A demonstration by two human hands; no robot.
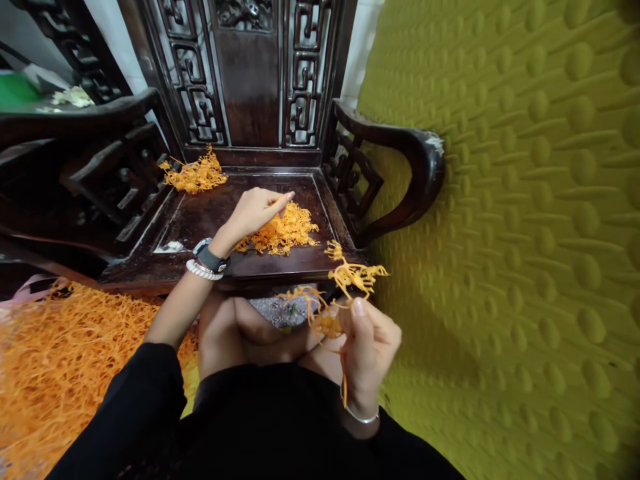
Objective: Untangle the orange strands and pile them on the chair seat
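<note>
In my right hand [373,347], thumb and fingers are closed on a cluster of thin orange plastic sprigs [355,273]. Branching stems with small bunched tips stick out above and to the left, and one long strand hangs down by the wrist. My left hand [257,210] is over a pile of similar orange sprigs [287,230] on a dark wooden chair seat [195,220]. Its thumb stretches to the right; most of its fingers are bent down and hidden, so their grip does not show. A smaller heap of orange sprigs [197,173] lies at the seat's back left corner.
A large mass of orange strands [65,360] fills the lower left. The chair has a carved back [250,87] and a curved right armrest [423,167]. Yellow-green bumpy padding [525,233] covers the right side. A green object [17,90] stands at the upper left.
</note>
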